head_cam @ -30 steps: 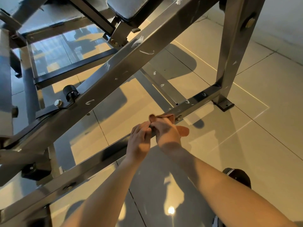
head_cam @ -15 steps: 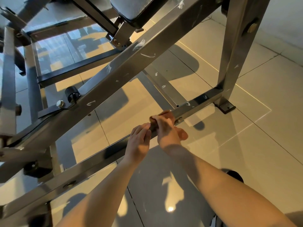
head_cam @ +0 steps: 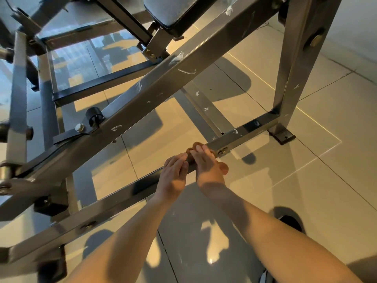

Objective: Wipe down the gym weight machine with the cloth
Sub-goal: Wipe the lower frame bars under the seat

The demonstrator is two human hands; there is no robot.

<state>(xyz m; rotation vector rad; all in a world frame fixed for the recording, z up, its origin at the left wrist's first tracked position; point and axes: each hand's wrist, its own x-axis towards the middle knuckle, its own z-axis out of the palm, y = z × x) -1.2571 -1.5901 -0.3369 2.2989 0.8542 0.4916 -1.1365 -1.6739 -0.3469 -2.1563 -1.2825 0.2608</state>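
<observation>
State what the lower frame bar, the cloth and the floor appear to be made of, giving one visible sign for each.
The lower frame bar looks like coated steel: square-sectioned, semi-gloss, bolted, with pale scuffs. The cloth seems soft brown fabric, judging by its bunched folds; fibre unclear. The floor is probably glazed ceramic tile: mirror-glossy, with grout lines.
</observation>
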